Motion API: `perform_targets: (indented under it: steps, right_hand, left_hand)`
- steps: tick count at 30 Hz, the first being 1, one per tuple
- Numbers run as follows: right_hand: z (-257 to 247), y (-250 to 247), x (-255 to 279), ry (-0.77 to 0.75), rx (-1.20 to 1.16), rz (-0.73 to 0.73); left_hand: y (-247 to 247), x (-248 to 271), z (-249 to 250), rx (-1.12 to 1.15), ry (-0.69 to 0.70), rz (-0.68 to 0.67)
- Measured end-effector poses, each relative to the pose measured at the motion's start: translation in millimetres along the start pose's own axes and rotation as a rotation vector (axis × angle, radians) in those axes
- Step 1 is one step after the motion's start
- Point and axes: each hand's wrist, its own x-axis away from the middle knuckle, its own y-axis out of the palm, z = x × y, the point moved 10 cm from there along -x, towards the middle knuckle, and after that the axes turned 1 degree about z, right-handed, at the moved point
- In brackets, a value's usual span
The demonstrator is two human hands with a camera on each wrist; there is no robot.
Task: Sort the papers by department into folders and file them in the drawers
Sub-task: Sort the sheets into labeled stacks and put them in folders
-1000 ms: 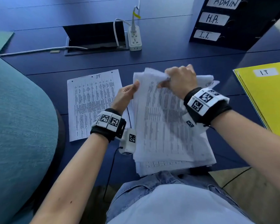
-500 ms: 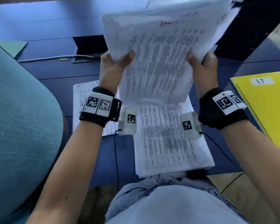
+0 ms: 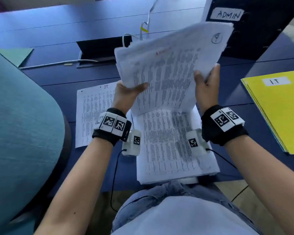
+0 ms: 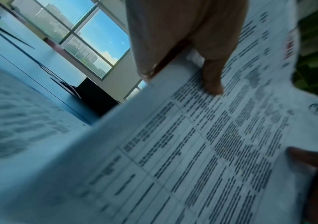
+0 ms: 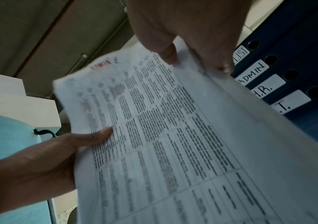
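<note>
White papers (image 3: pixel 170 68) printed with black tabular text and a red heading; yellow folder (image 3: pixel 278 112) with white label; dark blue table (image 3: pixel 58 22); teal chair (image 3: pixel 20 124); black wristbands (image 3: pixel 107 134) bearing black-and-white square markers.

Both forearms reach forward, left hand (image 3: pixel 126 94) and right hand (image 3: pixel 206 89) raised, thumbs on top, gripping.

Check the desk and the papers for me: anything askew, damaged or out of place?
Nothing looks damaged or spilled. Both hands, left and right, hold a lifted bundle of sheets whose edges are fanned unevenly. The single sheet on the desk lies slightly crooked.
</note>
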Motion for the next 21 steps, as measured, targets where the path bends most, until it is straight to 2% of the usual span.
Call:
perform_targets:
  steps: [5,8,12,16,21]
  right_hand:
    - [-16.9,-19.5,-30.8,-0.069,0.097,-0.022]
    - [-13.1,-32.7,-48.4,-0.033,0.261,-0.106]
    - [13.8,-73.7,-73.9,0.052,0.461,-0.123]
    - [45.9,-109.5,-95.8,0.159,0.636,-0.117]
    - [91.7,-136.0,-110.9,0.300,0.825,-0.193]
  left_hand:
    - [24.0,-18.8,29.6,0.075,-0.011,0.100]
    - [47.4,-35.4,28.1,0.247,-0.073,0.162]
    - [92.3,-55.2,9.3,0.222,-0.173,0.216]
    - [144.9,-64.8,-30.3,0.110,-0.347,0.188]
    - [205.4,-55.9,-70.5,-0.152,-0.438,-0.034]
